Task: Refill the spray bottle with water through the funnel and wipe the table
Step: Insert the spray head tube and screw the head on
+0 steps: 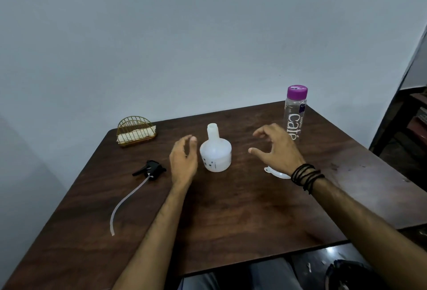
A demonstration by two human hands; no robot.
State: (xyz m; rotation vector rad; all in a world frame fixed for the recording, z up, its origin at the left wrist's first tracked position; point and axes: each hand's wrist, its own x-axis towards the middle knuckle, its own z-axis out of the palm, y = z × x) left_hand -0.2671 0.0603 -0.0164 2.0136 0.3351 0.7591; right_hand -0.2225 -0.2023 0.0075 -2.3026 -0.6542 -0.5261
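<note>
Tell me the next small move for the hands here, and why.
Probably the right hand should drop back and pick up the funnel, which lies flat on the table partly under that wrist. The spray bottle stands upright with its neck open, its trigger head lying off to the left, and both hands are empty. The water bottle is still capped.

A plain pale grey-blue wall (184, 35) rises behind a dark wooden table (231, 208), with dim dark furniture (406, 128) at the right edge.
</note>
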